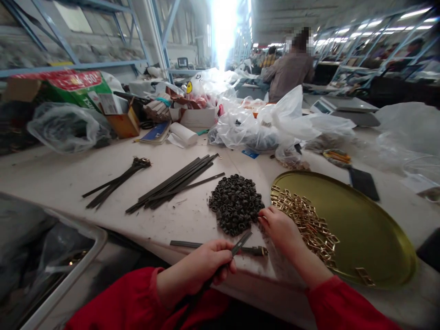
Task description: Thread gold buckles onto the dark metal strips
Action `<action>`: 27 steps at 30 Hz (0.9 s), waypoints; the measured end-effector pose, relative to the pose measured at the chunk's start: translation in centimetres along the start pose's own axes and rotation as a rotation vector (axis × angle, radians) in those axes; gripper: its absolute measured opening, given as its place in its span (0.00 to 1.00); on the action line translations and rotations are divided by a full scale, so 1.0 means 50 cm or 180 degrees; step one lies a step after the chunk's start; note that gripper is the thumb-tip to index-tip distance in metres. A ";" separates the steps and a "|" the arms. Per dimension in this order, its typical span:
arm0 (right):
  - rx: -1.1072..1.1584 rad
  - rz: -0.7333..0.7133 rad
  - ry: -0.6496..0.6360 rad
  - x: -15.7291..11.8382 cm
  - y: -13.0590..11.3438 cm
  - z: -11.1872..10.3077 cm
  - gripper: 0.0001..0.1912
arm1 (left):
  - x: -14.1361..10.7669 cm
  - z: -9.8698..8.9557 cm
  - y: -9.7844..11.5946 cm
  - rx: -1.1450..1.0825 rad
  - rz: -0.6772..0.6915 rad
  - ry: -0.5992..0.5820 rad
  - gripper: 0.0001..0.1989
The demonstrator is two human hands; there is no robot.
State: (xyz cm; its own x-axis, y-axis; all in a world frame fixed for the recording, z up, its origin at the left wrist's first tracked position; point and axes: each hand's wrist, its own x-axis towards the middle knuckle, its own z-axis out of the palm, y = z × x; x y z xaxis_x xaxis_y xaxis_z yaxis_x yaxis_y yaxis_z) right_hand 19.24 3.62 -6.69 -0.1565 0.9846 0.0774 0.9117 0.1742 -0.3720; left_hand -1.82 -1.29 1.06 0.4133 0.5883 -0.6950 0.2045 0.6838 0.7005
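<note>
My left hand (202,266) grips a thin dark strap (240,242) near the table's front edge, its free end pointing up and right. My right hand (280,227) reaches to the right edge of a heap of small dark loops (235,201), fingertips pinched together at the heap; whether they hold a loop I cannot tell. Just right of that hand, gold metal buckles (309,220) lie along the left side of a round gold tray (364,224). A finished strap with a buckle end (220,247) lies flat between my hands.
Two bundles of dark straps (175,183) (117,181) lie on the white table. Plastic bags (261,123), boxes and a weighing scale (343,107) crowd the back. A grey bin (51,256) sits at front left. Another person (288,68) works far behind.
</note>
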 end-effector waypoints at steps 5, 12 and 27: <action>-0.0042 -0.0170 -0.0043 -0.005 0.009 0.013 0.04 | 0.011 -0.009 -0.005 -0.0298 -0.0110 0.0002 0.09; -0.0200 -0.0102 -0.0153 -0.019 0.006 0.010 0.03 | 0.005 -0.005 -0.015 -0.0535 -0.0152 0.0089 0.14; 0.2933 0.0757 -0.0057 -0.092 -0.030 -0.028 0.10 | -0.026 0.030 -0.026 0.0039 -0.0016 0.0170 0.17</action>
State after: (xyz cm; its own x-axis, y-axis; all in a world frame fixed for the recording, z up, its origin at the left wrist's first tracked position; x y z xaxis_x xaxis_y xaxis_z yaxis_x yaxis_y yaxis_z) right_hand 19.14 -1.19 -5.21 -0.0183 0.9942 -0.1056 0.2636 -0.0971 -0.9597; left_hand -1.31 -3.61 1.30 0.3644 0.6072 -0.7060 0.2174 0.6817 0.6985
